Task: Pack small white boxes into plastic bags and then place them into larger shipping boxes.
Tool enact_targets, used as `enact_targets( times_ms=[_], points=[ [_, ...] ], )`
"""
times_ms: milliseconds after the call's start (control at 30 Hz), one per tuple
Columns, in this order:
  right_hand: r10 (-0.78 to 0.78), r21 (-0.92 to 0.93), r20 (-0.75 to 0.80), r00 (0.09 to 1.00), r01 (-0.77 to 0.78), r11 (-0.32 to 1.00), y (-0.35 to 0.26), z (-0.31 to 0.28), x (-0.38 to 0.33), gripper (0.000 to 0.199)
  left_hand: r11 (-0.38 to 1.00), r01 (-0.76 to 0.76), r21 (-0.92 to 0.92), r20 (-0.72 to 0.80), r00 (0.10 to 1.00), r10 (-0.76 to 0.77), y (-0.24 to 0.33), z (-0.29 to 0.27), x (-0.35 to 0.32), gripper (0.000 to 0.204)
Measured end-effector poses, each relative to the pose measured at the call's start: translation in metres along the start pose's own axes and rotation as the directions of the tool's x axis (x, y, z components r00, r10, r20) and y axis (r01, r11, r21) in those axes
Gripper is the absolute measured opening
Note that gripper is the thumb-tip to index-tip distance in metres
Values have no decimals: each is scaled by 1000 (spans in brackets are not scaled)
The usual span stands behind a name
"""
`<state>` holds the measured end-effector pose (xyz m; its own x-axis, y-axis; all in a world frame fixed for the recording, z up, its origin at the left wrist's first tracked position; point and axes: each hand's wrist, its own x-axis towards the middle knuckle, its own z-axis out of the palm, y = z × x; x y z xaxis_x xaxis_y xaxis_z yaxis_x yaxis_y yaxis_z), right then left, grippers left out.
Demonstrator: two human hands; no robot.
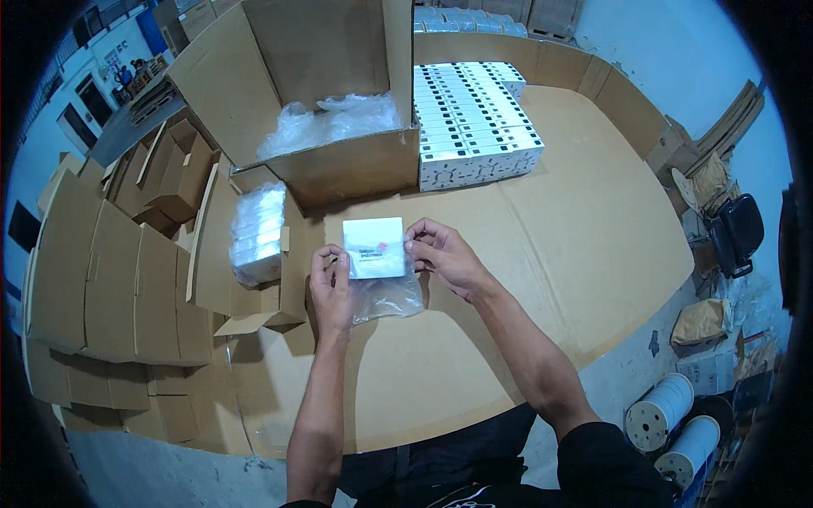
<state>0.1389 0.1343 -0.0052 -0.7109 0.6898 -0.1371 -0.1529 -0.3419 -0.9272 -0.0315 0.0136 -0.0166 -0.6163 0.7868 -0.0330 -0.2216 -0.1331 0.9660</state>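
Cardboard-covered counter [525,279], packing stage: left hand [332,288] and right hand [445,254] pinch a white flat box [375,247] at its sides over a clear plastic bag [388,296]; next likely needs bag mouth opened.

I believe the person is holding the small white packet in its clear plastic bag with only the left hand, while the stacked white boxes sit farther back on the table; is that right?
Not quite: both hands hold it. In the head view the left hand and the right hand each grip a side of the white packet in its clear plastic bag. The stacked white boxes do sit farther back on the table.
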Motion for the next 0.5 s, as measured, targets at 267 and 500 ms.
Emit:
enact_targets(
  times_ms=[267, 500],
  points=[
    [-62, 36, 26, 998, 61, 997, -7, 4, 0, 5, 999, -15, -36, 104, 994, 19, -6, -26, 10, 10],
    [-195, 220, -5, 981, 192, 956, -2, 15, 1, 9, 978, -164, -132, 98, 979, 178, 6, -18, 8, 9]
  ],
)
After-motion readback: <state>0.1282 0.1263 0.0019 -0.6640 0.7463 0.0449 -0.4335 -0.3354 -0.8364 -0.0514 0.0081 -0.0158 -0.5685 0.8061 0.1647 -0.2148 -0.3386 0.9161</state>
